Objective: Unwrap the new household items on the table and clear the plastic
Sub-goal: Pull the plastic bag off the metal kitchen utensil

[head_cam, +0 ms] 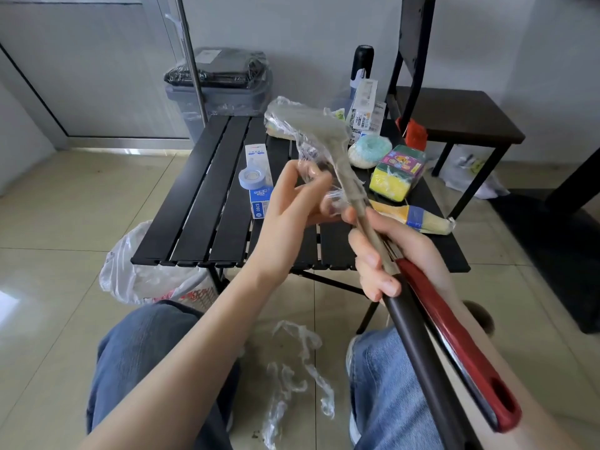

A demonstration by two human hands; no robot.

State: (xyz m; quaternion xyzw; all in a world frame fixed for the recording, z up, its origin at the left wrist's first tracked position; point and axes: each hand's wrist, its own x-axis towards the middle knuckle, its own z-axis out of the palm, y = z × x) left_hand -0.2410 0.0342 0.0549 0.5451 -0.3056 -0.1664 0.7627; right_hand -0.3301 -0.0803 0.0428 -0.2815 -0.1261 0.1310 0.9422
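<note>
From the head camera, our right hand (pixel 373 254) grips a long-handled utensil (pixel 422 319) above the table (pixel 201 203). Our left hand (pixel 292 203) pinches the thin plastic wrap (pixel 311 131) clinging to its head, possibly a spatula. The film looks light and slippery; the stiff handle gives the firmer hold.

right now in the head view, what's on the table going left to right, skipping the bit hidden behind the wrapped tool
tape roll on its blue and white box → pale blue and white scrubber ball → wrapped yellow and green sponge pack → plastic-wrapped brush, bristle end toward the table's right edge.
</note>
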